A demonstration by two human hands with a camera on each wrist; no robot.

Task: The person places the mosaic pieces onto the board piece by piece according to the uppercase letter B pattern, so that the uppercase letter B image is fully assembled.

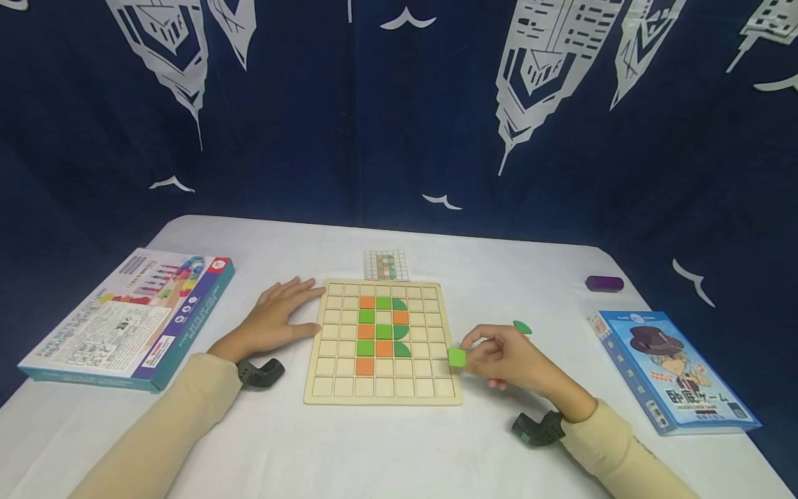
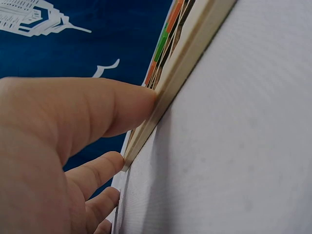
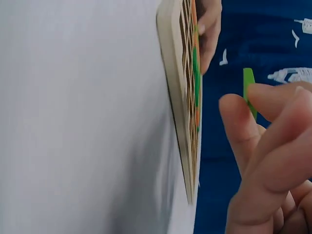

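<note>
A wooden grid board (image 1: 424,384) lies on the table, with orange and light green square tiles and dark green rounded tiles in its middle columns. My left hand (image 1: 274,319) rests at the board's left edge, fingers spread, its thumb (image 2: 131,105) touching the rim. Between thumb and forefinger my right hand (image 1: 508,357) pinches a light green square tile (image 1: 457,357) over the board's right edge. In the right wrist view that tile (image 3: 249,83) shows edge-on, raised above the board's level. A dark green leaf-shaped tile (image 1: 522,327) lies just behind the right hand, partly hidden.
Behind the board lies a small pattern card (image 1: 386,265) printed with a coloured grid. A large puzzle box (image 1: 125,319) is at left. On the right are a blue game box (image 1: 676,374) and a purple cylinder-like object (image 1: 604,283). A dark blue curtain (image 1: 349,138) hangs behind the table.
</note>
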